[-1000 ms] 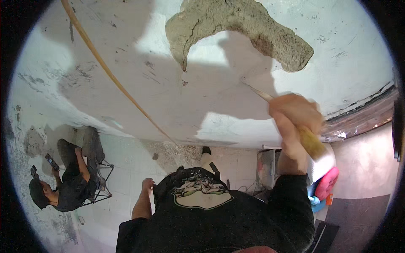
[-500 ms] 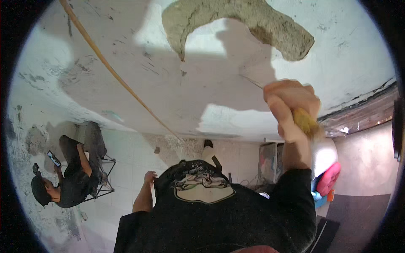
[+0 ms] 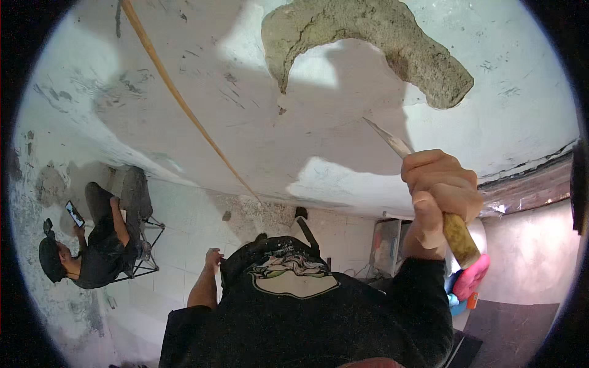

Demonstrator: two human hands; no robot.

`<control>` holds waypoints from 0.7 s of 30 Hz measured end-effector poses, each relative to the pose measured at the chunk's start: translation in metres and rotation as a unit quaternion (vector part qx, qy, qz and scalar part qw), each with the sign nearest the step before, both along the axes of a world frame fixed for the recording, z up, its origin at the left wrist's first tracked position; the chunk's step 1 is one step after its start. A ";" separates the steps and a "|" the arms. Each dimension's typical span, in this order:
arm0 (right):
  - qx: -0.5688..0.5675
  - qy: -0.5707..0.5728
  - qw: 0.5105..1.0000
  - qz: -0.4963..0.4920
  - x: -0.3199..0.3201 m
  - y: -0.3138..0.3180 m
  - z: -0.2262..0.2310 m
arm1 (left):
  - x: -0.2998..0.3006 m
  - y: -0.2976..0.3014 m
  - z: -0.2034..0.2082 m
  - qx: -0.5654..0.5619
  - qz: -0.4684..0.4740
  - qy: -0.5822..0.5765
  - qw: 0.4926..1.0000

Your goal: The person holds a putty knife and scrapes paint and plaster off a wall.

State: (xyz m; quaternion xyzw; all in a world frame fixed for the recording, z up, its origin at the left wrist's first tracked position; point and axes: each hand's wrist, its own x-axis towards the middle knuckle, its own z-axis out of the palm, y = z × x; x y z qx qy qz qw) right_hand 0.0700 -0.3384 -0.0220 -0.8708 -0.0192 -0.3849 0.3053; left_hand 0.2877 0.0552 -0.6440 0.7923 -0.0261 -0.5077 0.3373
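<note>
My right hand point(image 3: 443, 187) is closed in a fist round a knife-like tool with a narrow pointed metal blade point(image 3: 386, 136) and a thick yellow handle point(image 3: 460, 239). The blade's tip points up and left at the pale wall point(image 3: 343, 104); whether it touches the wall I cannot tell. Above the tip, a curved, rough grey-brown patch point(image 3: 362, 27) stands out on the white surface. Low at my left side hangs my left hand point(image 3: 213, 257), its fingers loosely bent, with nothing visible in it.
A long thin cane-like pole point(image 3: 178, 95) slants down the wall on the left. Farther left, a person point(image 3: 101, 251) in dark clothes sits on a folding stool point(image 3: 150, 254), holding a phone point(image 3: 75, 214). At right are a glass-sided cabinet point(image 3: 385, 245) and a pink bundle point(image 3: 471, 279).
My right hand has moved down and slightly right with the tool, turning so more blade and handle show. The view has shifted a little, and the left hand still hangs low.
</note>
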 end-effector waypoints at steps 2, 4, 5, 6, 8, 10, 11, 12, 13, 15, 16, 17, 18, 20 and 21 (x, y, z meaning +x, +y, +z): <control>-0.049 -0.097 0.986 -0.128 0.014 -0.003 -0.014 | 0.000 -0.009 0.004 -0.028 0.082 0.047 0.995; -0.090 0.220 0.962 -0.138 0.022 -0.021 -0.012 | 0.008 -0.018 -0.001 -0.085 0.263 0.132 0.952; -0.067 -0.014 0.993 -0.095 0.020 -0.004 -0.014 | 0.011 -0.019 -0.002 -0.087 0.266 0.129 0.951; 0.002 -0.022 0.998 -0.055 0.003 0.007 -0.008 | 0.009 -0.016 -0.003 -0.086 0.251 0.124 0.956; 0.005 -0.065 0.994 -0.086 0.017 0.003 -0.008 | 0.004 -0.010 -0.002 -0.081 0.219 0.114 0.966; -0.013 -0.025 0.997 -0.076 0.012 0.006 -0.002 | -0.007 0.002 -0.001 -0.072 0.187 0.105 0.974; -0.034 0.012 0.997 -0.066 0.009 0.007 -0.001 | -0.012 0.008 -0.001 -0.069 0.171 0.100 0.978; -0.035 0.011 0.997 -0.068 0.009 0.006 0.000 | -0.008 0.004 0.002 -0.069 0.152 0.093 0.982; -0.041 -0.026 0.995 -0.087 0.008 0.004 0.000 | -0.005 -0.001 0.004 -0.070 0.134 0.085 0.985; -0.010 -0.031 0.992 -0.118 0.015 -0.005 -0.009 | 0.007 -0.018 0.005 -0.058 0.175 0.113 0.976; -0.009 -0.031 0.992 -0.123 0.011 -0.002 -0.007 | 0.010 -0.022 0.005 -0.044 0.219 0.141 0.965; -0.015 -0.031 0.994 -0.100 0.006 0.002 -0.003 | 0.010 -0.022 0.007 -0.043 0.214 0.141 0.966; -0.023 -0.034 0.997 -0.072 0.003 0.001 0.001 | 0.013 -0.024 0.005 -0.056 0.192 0.128 0.971; 0.016 -0.023 0.999 -0.018 0.002 -0.005 0.000 | 0.019 -0.029 -0.001 -0.081 0.149 0.100 0.981; -0.022 -0.026 0.998 -0.058 0.010 -0.003 -0.005 | 0.015 -0.021 -0.007 -0.088 0.126 0.088 0.984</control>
